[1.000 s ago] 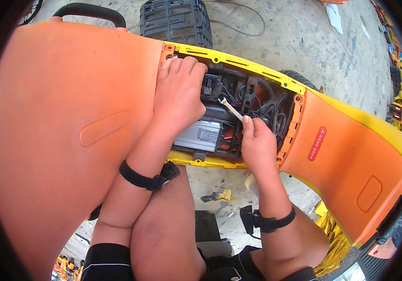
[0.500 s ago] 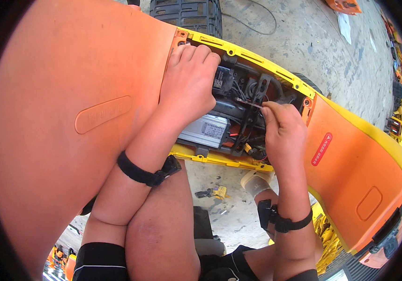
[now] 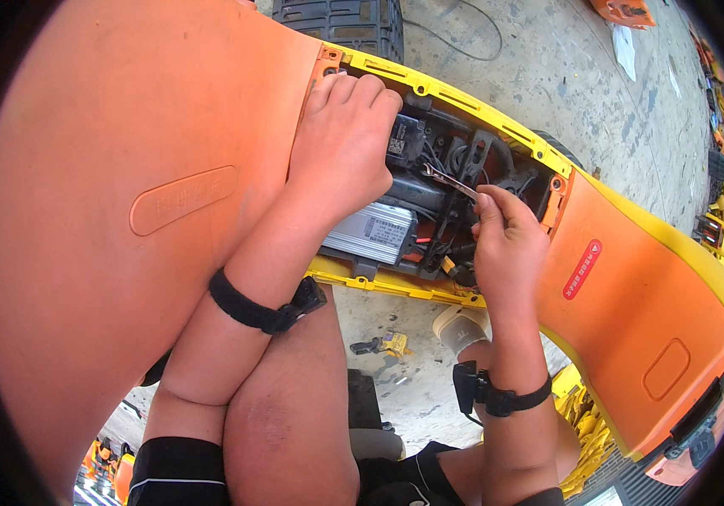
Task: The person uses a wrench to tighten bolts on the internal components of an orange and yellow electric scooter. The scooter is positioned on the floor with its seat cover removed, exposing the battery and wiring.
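My right hand (image 3: 510,236) pinches a small metal open-end wrench (image 3: 451,180) between thumb and fingers, its jaw pointing left over the open bay of an orange and yellow vehicle body. My left hand (image 3: 347,139) reaches over the bay's left end with bent fingers; the fingertips dip out of sight, and what they hold, if anything, is hidden. Below it lies a silver finned controller box (image 3: 370,234) with a label. A black module (image 3: 405,139) sits beside my left knuckles. Under the wrench are cables and a black slotted bracket (image 3: 446,223).
Orange panels (image 3: 159,118) flank the bay at left and right (image 3: 624,278); a yellow frame rail (image 3: 463,99) edges its far side. A black tyre (image 3: 341,29) stands beyond. A yellow and black tool (image 3: 389,344) lies on the concrete floor near my shoe (image 3: 463,325).
My right hand has shifted slightly down and left, and the wrench has turned so that more of it shows. The left hand stays nearly in place.
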Demonstrator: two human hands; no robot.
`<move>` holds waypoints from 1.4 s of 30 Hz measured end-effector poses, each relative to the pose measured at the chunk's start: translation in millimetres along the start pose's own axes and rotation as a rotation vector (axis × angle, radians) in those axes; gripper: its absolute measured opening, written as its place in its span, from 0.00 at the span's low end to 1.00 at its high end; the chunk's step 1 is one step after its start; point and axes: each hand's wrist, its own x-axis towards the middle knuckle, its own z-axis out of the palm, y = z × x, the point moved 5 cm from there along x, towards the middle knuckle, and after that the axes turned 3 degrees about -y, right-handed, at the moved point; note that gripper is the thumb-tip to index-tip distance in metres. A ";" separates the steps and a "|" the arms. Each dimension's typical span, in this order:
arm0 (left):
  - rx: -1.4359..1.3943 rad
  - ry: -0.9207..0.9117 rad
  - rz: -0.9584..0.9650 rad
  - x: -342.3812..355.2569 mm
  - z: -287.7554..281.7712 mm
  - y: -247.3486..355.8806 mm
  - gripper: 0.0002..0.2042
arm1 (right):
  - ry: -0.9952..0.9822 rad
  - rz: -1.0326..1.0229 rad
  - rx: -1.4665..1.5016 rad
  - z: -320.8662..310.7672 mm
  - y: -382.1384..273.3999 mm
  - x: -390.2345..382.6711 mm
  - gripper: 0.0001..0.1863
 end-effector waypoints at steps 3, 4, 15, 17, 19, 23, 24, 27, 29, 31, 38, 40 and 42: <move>-0.001 -0.003 -0.008 -0.1 -0.7 -0.3 0.24 | -0.020 0.077 0.022 4.8 -7.3 -4.2 0.09; 0.000 -0.002 -0.009 -0.2 -1.5 0.1 0.24 | -0.029 0.109 0.030 5.1 -10.1 -7.5 0.10; 0.006 0.022 0.005 -0.2 -1.8 1.5 0.23 | -0.042 0.098 -0.204 11.9 -16.8 -15.7 0.12; 0.009 0.028 0.010 -0.3 -1.7 1.7 0.23 | -0.060 0.100 -0.216 12.2 -17.6 -14.2 0.12; 0.005 0.032 0.007 -0.7 -1.2 1.8 0.23 | -0.043 0.015 -0.274 11.6 -16.6 -11.2 0.11; 0.001 0.033 0.003 -0.2 -1.1 1.7 0.23 | -0.044 -0.093 -0.361 9.5 -15.2 -4.7 0.09; 0.002 0.031 0.005 -0.3 -1.3 1.8 0.23 | -0.054 -0.099 -0.361 8.6 -16.1 -2.6 0.09; 0.009 0.032 0.011 0.1 -1.2 1.1 0.23 | -0.070 -0.130 -0.361 6.3 -19.3 4.0 0.09; 0.015 0.038 0.011 -0.2 -0.3 0.7 0.23 | -0.064 -0.163 -0.361 5.9 -18.8 6.3 0.09; 0.007 0.040 0.008 -0.3 0.2 0.1 0.23 | -0.050 -0.164 -0.345 6.5 -18.1 5.4 0.09; -0.001 0.036 -0.002 -0.1 -0.3 1.6 0.22 | -0.001 0.002 -0.229 11.9 -10.5 -5.0 0.09; 0.009 0.035 0.001 0.0 -1.6 1.8 0.23 | 0.016 -0.032 -0.238 12.8 -10.2 -3.7 0.09; 0.009 0.035 0.003 0.3 -1.6 1.7 0.23 | 0.018 -0.071 -0.278 12.2 -11.8 0.2 0.10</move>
